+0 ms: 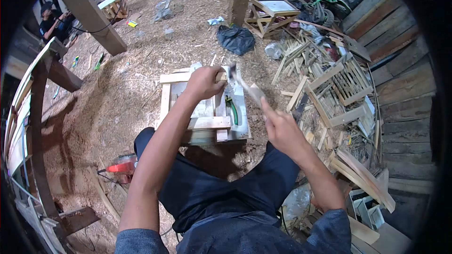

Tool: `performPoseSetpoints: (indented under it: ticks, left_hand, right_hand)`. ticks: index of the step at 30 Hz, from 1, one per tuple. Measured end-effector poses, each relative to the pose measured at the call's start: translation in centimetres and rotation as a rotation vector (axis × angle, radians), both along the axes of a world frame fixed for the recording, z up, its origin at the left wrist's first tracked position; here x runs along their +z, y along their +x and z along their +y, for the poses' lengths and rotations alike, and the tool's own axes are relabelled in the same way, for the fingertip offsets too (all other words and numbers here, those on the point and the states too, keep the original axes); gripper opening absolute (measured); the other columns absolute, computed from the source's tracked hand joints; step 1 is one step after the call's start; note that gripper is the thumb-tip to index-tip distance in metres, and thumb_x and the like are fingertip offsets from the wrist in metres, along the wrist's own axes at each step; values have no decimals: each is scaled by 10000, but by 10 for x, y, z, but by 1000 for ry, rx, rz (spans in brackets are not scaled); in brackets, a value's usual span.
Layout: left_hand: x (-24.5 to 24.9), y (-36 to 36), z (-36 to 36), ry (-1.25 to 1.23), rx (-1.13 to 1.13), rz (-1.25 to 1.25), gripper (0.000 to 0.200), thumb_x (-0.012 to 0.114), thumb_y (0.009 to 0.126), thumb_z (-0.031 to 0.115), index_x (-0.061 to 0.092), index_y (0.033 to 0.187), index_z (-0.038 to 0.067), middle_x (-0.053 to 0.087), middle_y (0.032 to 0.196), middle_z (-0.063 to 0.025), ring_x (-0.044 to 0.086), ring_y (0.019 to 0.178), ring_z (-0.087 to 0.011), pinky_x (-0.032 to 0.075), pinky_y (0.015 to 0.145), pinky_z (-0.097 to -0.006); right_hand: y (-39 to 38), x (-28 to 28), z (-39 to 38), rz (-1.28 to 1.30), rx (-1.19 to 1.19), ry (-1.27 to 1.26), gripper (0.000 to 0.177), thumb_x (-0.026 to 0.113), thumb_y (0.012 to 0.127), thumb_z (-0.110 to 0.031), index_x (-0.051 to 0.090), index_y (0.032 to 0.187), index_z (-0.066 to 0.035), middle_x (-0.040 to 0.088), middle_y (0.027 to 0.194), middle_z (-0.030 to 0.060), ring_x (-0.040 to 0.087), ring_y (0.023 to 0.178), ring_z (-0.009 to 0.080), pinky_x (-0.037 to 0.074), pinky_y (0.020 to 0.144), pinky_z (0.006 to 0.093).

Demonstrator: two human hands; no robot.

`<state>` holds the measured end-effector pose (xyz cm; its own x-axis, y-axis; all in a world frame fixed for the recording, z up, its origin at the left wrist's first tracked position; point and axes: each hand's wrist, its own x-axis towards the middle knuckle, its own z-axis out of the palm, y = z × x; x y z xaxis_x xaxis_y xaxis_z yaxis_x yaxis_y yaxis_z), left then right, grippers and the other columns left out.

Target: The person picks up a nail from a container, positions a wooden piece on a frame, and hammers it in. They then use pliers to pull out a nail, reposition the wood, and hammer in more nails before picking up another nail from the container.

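Observation:
My right hand (282,131) is wrapped round the pale handle of a hammer (253,92), which is smeared by motion. Its dark head is by the far right corner of a wooden frame (207,122). At that corner my left hand (205,82) is closed on the frame, its fingers curled over the wood. The frame lies flat on a low worktop (241,129) in front of my knees. Green-handled pliers (234,111) lie on the worktop, just right of the frame.
Slatted wooden frames (341,89) and offcuts (296,54) are heaped at right. A red power tool (123,167) sits on the shavings at left. Wooden posts (241,0) stand ahead, near a black plastic bag (235,39). Another person (51,21) is at far left.

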<state>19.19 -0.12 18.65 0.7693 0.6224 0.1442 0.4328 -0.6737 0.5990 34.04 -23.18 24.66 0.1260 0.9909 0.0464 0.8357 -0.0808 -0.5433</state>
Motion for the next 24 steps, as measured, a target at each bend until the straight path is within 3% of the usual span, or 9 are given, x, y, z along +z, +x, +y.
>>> performPoseSetpoints:
  ticks: [7, 11, 13, 14, 15, 17, 19, 22, 24]
  left_hand:
    - [-3, 0, 2, -51, 7, -14, 300, 703, 760, 227, 645, 1003, 60, 676, 836, -156, 651, 783, -329, 496, 701, -404]
    - [-4, 2, 5, -55, -12, 46, 368, 719, 761, 249, 608, 1059, 63, 672, 895, -165, 644, 831, -336, 495, 721, -416]
    - [-7, 2, 6, 0, -59, -77, 417, 735, 752, 258, 584, 1086, 59, 654, 988, -181, 623, 903, -353, 488, 733, -411]
    - [-3, 1, 9, -48, -79, -21, 474, 750, 744, 198, 559, 1155, 58, 625, 1119, -170, 608, 1021, -328, 491, 818, -407]
    - [-3, 0, 12, -44, -77, -23, 474, 750, 744, 198, 559, 1155, 58, 625, 1119, -170, 608, 1021, -328, 491, 818, -407]
    - [-3, -4, 16, -325, -89, -247, 525, 706, 737, 60, 520, 1228, 53, 587, 1221, -138, 562, 1149, -269, 461, 955, -388]
    - [-8, -8, 23, -331, -121, -368, 609, 584, 702, -60, 471, 1288, 62, 523, 1312, -99, 450, 1278, -219, 376, 1071, -348]
    - [-17, -6, 21, -367, -96, -500, 529, 583, 715, -41, 516, 1233, 41, 560, 1250, -110, 507, 1220, -241, 435, 1010, -346]
    - [0, -6, 13, -271, -12, -284, 418, 571, 731, -25, 565, 1148, 6, 598, 1167, -131, 564, 1134, -255, 502, 897, -343]
  right_hand:
    - [-14, 0, -2, 24, -93, 297, 504, 502, 875, -10, 400, 1362, 66, 586, 787, 217, 595, 671, 349, 498, 656, 419]
    - [-18, -2, -3, 63, -17, 270, 483, 472, 869, 2, 391, 1330, 125, 582, 970, 288, 599, 859, 413, 476, 782, 436]
    - [-19, -4, -5, 60, -5, 272, 475, 476, 874, -16, 392, 1315, 141, 564, 1054, 313, 583, 940, 439, 458, 837, 437]
    - [-19, -4, -6, 84, -37, 210, 481, 488, 876, -33, 393, 1318, 133, 567, 1063, 311, 584, 949, 437, 460, 841, 431]
    - [-20, -3, -6, 110, -70, 143, 487, 501, 878, -50, 395, 1320, 124, 570, 1071, 310, 585, 958, 435, 463, 845, 425]
    - [-18, 2, -6, 138, -67, 117, 484, 508, 881, -64, 403, 1319, 114, 571, 1081, 309, 584, 974, 432, 464, 845, 424]
    - [-17, 2, -4, 167, -74, 92, 482, 515, 884, -79, 410, 1318, 104, 572, 1091, 308, 583, 989, 430, 466, 845, 424]
    - [-25, -2, 5, 310, -189, 90, 460, 507, 893, -83, 425, 1313, 89, 576, 1096, 306, 581, 1021, 420, 464, 851, 424]
    - [-29, 0, 14, 330, -258, 32, 437, 499, 900, -88, 443, 1292, 96, 569, 1095, 321, 581, 1026, 430, 466, 853, 431]
